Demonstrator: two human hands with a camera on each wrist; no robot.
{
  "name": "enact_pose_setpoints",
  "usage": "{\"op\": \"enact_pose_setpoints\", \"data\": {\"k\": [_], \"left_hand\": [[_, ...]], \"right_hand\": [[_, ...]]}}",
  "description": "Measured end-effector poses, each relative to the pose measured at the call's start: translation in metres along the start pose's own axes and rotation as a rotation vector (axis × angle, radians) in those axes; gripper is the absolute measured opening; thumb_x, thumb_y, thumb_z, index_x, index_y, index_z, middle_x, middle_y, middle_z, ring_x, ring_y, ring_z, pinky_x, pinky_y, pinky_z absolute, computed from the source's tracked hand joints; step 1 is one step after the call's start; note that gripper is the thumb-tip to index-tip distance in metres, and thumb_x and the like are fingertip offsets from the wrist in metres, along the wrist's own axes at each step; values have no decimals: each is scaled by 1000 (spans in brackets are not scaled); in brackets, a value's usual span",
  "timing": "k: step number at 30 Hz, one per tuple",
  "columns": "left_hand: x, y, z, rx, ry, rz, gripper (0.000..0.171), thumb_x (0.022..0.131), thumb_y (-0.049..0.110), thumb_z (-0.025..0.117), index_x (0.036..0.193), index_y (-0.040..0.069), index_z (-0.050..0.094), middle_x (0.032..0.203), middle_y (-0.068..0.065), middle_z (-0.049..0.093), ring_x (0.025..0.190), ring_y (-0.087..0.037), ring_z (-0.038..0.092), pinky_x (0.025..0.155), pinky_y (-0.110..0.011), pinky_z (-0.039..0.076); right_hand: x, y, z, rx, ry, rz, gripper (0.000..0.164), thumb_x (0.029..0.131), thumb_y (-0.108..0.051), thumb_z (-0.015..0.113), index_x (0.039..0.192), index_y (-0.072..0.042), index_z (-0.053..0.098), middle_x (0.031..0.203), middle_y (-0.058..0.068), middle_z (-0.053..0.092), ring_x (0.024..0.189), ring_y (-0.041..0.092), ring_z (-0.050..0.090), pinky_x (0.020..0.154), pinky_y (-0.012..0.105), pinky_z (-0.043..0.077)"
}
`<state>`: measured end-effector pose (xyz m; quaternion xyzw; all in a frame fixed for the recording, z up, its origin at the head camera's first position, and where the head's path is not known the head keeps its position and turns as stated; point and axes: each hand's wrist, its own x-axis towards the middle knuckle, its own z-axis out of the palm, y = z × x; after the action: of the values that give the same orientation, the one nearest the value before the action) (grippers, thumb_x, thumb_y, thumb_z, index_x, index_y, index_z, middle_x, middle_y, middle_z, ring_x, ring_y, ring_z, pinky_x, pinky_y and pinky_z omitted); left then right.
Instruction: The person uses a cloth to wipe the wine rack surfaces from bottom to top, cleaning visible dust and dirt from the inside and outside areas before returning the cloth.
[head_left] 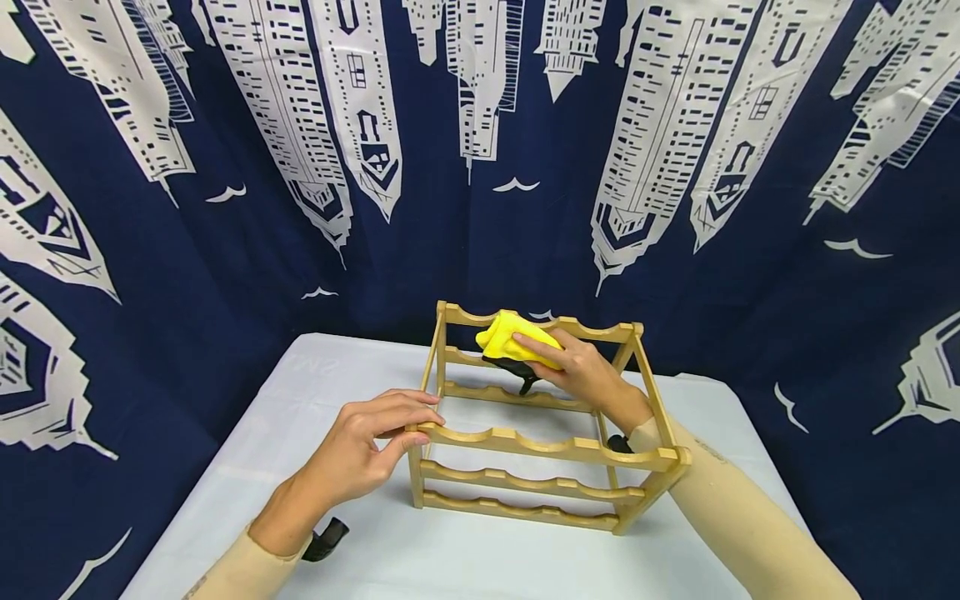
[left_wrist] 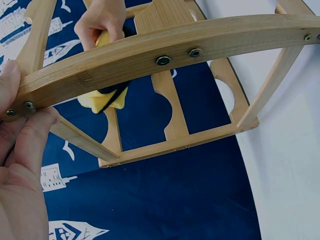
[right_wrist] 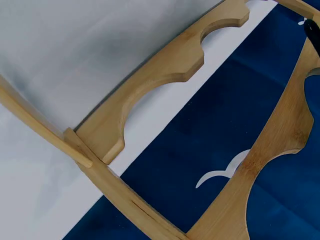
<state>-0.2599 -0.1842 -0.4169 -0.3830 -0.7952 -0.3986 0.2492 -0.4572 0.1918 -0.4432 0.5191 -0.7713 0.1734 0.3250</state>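
A light wooden wine rack with scalloped rails stands upright on the table. My left hand holds its front left top corner, thumb on the near side and fingers over the rail. In the left wrist view, the left fingers lie around the end of a wooden bar with screws. Reaching over into the rack, my right hand grips a bunched yellow cloth at the back top rail. A black part hangs beneath the cloth. The right wrist view shows scalloped rails but not the hand.
White cloth covers the table. Behind it hangs a navy curtain printed with white buildings and birds. The rack's side post stands close to the right forearm. Black wrist mounts show at both wrists.
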Motion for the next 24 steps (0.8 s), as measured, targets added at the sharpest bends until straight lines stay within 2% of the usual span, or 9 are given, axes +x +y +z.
{"op": "enact_pose_setpoints", "data": {"k": [6, 9, 13, 16, 21, 22, 24], "left_hand": [[-2, 0, 2, -10, 10, -8, 35, 97, -5, 89, 126, 16, 88, 130, -3, 88, 129, -29, 83, 102, -16, 66], [-2, 0, 2, -26, 7, -15, 35, 98, -5, 88, 126, 15, 88, 131, -4, 88, 130, -30, 82, 101, -18, 68], [-2, 0, 0, -43, 9, -23, 35, 98, -6, 88, 127, 15, 87, 132, -5, 87, 129, -31, 82, 100, -20, 68], [-3, 0, 1, -52, 16, -26, 35, 98, -7, 88, 127, 14, 87, 132, -6, 87, 129, -31, 82, 99, -20, 69], [-5, 0, 3, -49, 25, -27, 35, 98, -7, 88, 127, 13, 87, 133, -7, 87, 130, -31, 82, 97, -20, 69], [-5, 0, 3, -45, 25, -27, 35, 98, -7, 88, 127, 13, 87, 133, -7, 87, 130, -31, 82, 97, -20, 69], [-6, 0, 3, -40, 26, -31, 35, 98, -6, 88, 127, 14, 87, 134, -7, 87, 130, -30, 82, 97, -20, 69]], "right_hand": [[-20, -2, -3, -44, 94, 45, 71, 83, 3, 99, 149, -14, 79, 107, 20, 75, 79, 22, 62, 65, 30, 63], [-33, -4, -7, -91, 133, 72, 70, 82, 6, 98, 147, -10, 80, 103, 21, 73, 79, 25, 63, 64, 33, 64], [-50, -8, -14, -149, 178, 124, 60, 89, 3, 93, 147, -9, 80, 102, 24, 71, 81, 30, 65, 63, 40, 64], [-62, -11, -16, -168, 211, 138, 58, 92, 1, 90, 148, -8, 79, 101, 24, 71, 78, 31, 64, 60, 39, 60], [-80, -14, -12, -150, 275, 129, 72, 79, 13, 93, 148, -4, 78, 97, 26, 70, 75, 30, 63, 59, 35, 56], [-83, -15, -12, -137, 287, 131, 71, 80, 14, 92, 148, -3, 78, 98, 26, 69, 76, 31, 63, 61, 36, 56], [-90, -16, -14, -97, 298, 138, 61, 91, 9, 92, 149, -3, 77, 99, 26, 69, 79, 33, 63, 66, 39, 56]]}}
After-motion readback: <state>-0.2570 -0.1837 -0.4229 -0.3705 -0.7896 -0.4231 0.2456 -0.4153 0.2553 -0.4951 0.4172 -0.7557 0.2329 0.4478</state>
